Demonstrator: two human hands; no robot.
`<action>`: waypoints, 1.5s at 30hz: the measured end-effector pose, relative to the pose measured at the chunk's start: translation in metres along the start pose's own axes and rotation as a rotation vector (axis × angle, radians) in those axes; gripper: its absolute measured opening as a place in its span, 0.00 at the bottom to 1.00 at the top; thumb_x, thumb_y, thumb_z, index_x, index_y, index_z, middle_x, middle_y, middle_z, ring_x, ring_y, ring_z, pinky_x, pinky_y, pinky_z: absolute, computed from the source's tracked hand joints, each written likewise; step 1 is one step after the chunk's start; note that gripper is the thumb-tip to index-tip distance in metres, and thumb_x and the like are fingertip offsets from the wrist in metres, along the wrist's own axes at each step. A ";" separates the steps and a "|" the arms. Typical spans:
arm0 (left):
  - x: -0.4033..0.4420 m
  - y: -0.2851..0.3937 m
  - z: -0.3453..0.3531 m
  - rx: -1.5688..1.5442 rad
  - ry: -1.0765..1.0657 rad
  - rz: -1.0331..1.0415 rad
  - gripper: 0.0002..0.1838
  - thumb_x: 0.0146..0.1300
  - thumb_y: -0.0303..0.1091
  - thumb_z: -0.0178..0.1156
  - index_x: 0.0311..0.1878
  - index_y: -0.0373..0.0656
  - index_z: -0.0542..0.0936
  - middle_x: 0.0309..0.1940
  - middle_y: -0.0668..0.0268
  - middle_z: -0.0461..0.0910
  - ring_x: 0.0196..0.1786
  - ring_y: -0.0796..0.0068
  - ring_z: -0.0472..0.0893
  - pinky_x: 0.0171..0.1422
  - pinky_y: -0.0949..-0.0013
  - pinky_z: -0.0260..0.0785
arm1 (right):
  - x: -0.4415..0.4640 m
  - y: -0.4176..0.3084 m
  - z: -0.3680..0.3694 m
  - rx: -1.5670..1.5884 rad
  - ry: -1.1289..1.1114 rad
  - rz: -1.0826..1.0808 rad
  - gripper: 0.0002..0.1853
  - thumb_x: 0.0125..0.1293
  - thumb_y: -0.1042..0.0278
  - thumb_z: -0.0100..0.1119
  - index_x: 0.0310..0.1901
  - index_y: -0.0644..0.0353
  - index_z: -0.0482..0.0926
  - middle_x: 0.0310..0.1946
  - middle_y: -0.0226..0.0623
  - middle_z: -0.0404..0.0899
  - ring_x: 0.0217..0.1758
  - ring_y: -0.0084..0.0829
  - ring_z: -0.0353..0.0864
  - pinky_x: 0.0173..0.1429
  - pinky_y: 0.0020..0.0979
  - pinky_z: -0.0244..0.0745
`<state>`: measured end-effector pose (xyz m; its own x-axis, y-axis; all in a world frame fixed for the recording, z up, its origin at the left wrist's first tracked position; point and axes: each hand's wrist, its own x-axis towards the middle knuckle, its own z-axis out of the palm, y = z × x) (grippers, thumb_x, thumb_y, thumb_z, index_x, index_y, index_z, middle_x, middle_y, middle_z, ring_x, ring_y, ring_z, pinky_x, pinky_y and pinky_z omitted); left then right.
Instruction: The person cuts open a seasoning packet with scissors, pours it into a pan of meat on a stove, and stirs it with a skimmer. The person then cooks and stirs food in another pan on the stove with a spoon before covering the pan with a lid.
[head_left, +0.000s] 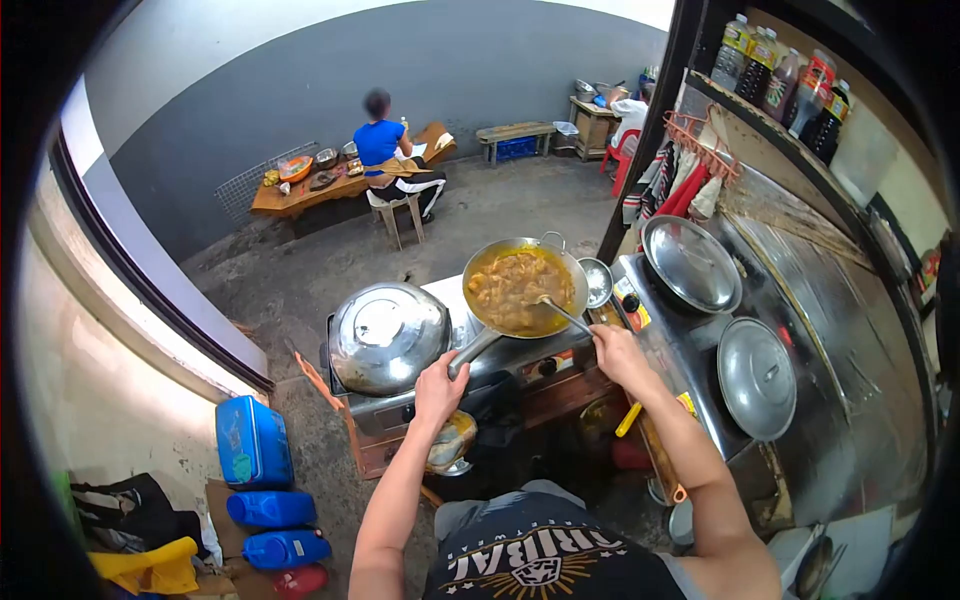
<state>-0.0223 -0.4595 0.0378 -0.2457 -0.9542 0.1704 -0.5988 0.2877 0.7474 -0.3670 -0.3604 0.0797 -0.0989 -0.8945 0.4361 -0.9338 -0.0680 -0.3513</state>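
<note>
My left hand (437, 388) is closed round the long handle of a metal pan (477, 348). The pan holds a yellow-brown stew with chunks (515, 280) and sits over the stove top in front of me. In my right hand (618, 353) is the handle of a metal ladle (568, 318), its head partly sunk in the stew. A second small round metal bowl or ladle head (597, 282) lies just right of the pan. Left of the pan, a large shiny domed lid (390, 338) covers another burner.
Two lidded pots, one with a glass-like lid (691, 263) and one with a grey lid (757, 378), stand at right. Bottles (780, 80) line a shelf above. Blue jugs (253, 440) stand on the floor at left. A person in blue (380, 145) sits at a wooden table (300, 200).
</note>
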 end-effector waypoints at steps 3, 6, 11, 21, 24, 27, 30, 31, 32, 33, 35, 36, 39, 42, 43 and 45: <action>0.004 0.001 -0.007 0.016 -0.007 -0.026 0.22 0.64 0.44 0.67 0.57 0.42 0.84 0.30 0.50 0.85 0.37 0.49 0.86 0.47 0.52 0.77 | 0.019 -0.024 0.001 0.017 0.002 -0.045 0.09 0.71 0.72 0.57 0.49 0.60 0.82 0.34 0.52 0.81 0.38 0.57 0.83 0.43 0.52 0.79; 0.007 -0.002 -0.007 0.019 0.019 -0.004 0.22 0.63 0.43 0.67 0.56 0.41 0.85 0.35 0.47 0.86 0.41 0.47 0.86 0.49 0.52 0.77 | 0.032 -0.043 0.040 0.065 -0.042 -0.019 0.09 0.71 0.72 0.58 0.50 0.57 0.83 0.39 0.50 0.82 0.42 0.55 0.83 0.46 0.49 0.79; 0.006 -0.001 -0.006 0.013 0.008 -0.047 0.22 0.63 0.43 0.67 0.56 0.40 0.85 0.38 0.46 0.87 0.42 0.46 0.86 0.50 0.53 0.77 | 0.018 0.017 0.051 0.115 -0.161 -0.083 0.13 0.69 0.73 0.58 0.53 0.53 0.83 0.41 0.47 0.81 0.46 0.55 0.83 0.50 0.49 0.80; 0.008 -0.009 0.005 0.048 0.093 0.019 0.21 0.64 0.44 0.67 0.56 0.42 0.85 0.25 0.52 0.83 0.29 0.59 0.85 0.39 0.60 0.76 | 0.067 0.114 0.050 -0.058 -0.207 0.302 0.13 0.73 0.66 0.53 0.49 0.65 0.83 0.39 0.58 0.84 0.47 0.58 0.84 0.50 0.50 0.79; 0.010 -0.008 0.006 0.044 0.103 0.020 0.21 0.64 0.44 0.67 0.56 0.43 0.85 0.26 0.52 0.83 0.29 0.60 0.85 0.39 0.60 0.76 | 0.072 0.161 0.131 0.128 -0.081 0.182 0.12 0.72 0.67 0.52 0.46 0.63 0.84 0.34 0.55 0.85 0.38 0.53 0.87 0.38 0.47 0.81; 0.008 -0.011 0.008 0.024 0.098 0.003 0.21 0.65 0.44 0.67 0.56 0.43 0.85 0.26 0.53 0.84 0.29 0.62 0.84 0.39 0.62 0.76 | 0.095 0.135 0.097 0.527 -0.532 0.666 0.13 0.72 0.67 0.53 0.47 0.63 0.84 0.33 0.50 0.86 0.33 0.42 0.87 0.38 0.41 0.81; 0.008 -0.001 0.002 0.011 0.065 -0.050 0.21 0.64 0.44 0.67 0.56 0.43 0.85 0.29 0.51 0.85 0.33 0.58 0.85 0.43 0.60 0.77 | 0.081 0.119 0.055 0.365 -0.447 0.330 0.15 0.73 0.64 0.55 0.50 0.65 0.84 0.38 0.51 0.87 0.40 0.47 0.87 0.47 0.40 0.80; 0.008 0.002 0.001 0.004 0.052 -0.071 0.21 0.64 0.44 0.67 0.56 0.42 0.85 0.32 0.49 0.85 0.36 0.53 0.86 0.45 0.57 0.77 | 0.073 0.118 0.048 0.289 -0.374 0.176 0.16 0.73 0.63 0.55 0.51 0.65 0.84 0.41 0.53 0.87 0.44 0.52 0.88 0.49 0.42 0.80; 0.007 0.003 0.000 -0.002 0.035 -0.092 0.21 0.64 0.44 0.67 0.56 0.42 0.85 0.35 0.47 0.86 0.40 0.48 0.87 0.48 0.54 0.77 | 0.063 0.118 0.048 0.260 -0.263 0.065 0.15 0.73 0.66 0.57 0.53 0.66 0.84 0.41 0.55 0.87 0.45 0.53 0.87 0.49 0.43 0.80; 0.006 0.002 0.000 -0.001 0.031 -0.092 0.22 0.64 0.45 0.67 0.56 0.42 0.85 0.35 0.47 0.86 0.40 0.48 0.87 0.48 0.54 0.77 | 0.053 0.110 0.040 0.262 -0.245 0.059 0.15 0.73 0.67 0.57 0.54 0.66 0.83 0.42 0.55 0.86 0.46 0.53 0.87 0.49 0.43 0.80; 0.007 0.001 -0.001 0.001 0.022 -0.084 0.22 0.64 0.45 0.67 0.56 0.42 0.84 0.35 0.47 0.86 0.40 0.48 0.87 0.48 0.54 0.77 | 0.037 0.074 0.004 0.265 -0.200 0.048 0.14 0.73 0.70 0.57 0.54 0.65 0.83 0.42 0.56 0.86 0.48 0.54 0.86 0.51 0.44 0.79; 0.008 0.001 -0.003 0.003 0.016 -0.080 0.22 0.64 0.45 0.67 0.56 0.42 0.84 0.35 0.47 0.86 0.40 0.48 0.87 0.48 0.54 0.77 | 0.028 0.072 0.004 0.264 -0.121 -0.019 0.14 0.72 0.73 0.58 0.55 0.64 0.83 0.42 0.57 0.86 0.48 0.55 0.85 0.51 0.44 0.79; 0.006 0.001 -0.005 0.008 -0.005 -0.060 0.23 0.64 0.46 0.67 0.57 0.42 0.84 0.33 0.49 0.85 0.38 0.52 0.86 0.47 0.56 0.77 | 0.008 0.069 -0.015 0.238 -0.018 -0.099 0.14 0.71 0.73 0.59 0.55 0.64 0.83 0.41 0.56 0.86 0.47 0.56 0.85 0.51 0.44 0.79; 0.008 -0.004 -0.006 0.019 -0.006 -0.028 0.24 0.65 0.46 0.67 0.59 0.42 0.83 0.29 0.51 0.85 0.34 0.59 0.86 0.44 0.61 0.77 | -0.005 0.054 -0.055 0.164 -0.081 0.012 0.14 0.71 0.72 0.58 0.55 0.64 0.83 0.43 0.55 0.85 0.47 0.55 0.85 0.52 0.44 0.79; 0.009 -0.005 -0.005 0.017 -0.006 -0.018 0.24 0.65 0.47 0.67 0.59 0.42 0.83 0.30 0.50 0.85 0.35 0.57 0.86 0.45 0.60 0.77 | -0.006 0.043 -0.071 0.152 -0.105 0.054 0.14 0.71 0.72 0.58 0.55 0.64 0.83 0.44 0.55 0.85 0.48 0.55 0.85 0.52 0.44 0.79; 0.008 -0.007 -0.005 0.027 -0.012 -0.010 0.24 0.65 0.48 0.67 0.59 0.43 0.84 0.33 0.48 0.86 0.39 0.52 0.87 0.48 0.57 0.77 | -0.016 0.022 -0.080 0.070 -0.186 0.073 0.13 0.72 0.71 0.56 0.54 0.62 0.84 0.45 0.54 0.84 0.47 0.56 0.84 0.53 0.47 0.79</action>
<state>-0.0163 -0.4700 0.0370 -0.2490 -0.9560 0.1554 -0.6216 0.2808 0.7312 -0.4136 -0.3121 0.1314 -0.0939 -0.9640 0.2488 -0.8996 -0.0249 -0.4360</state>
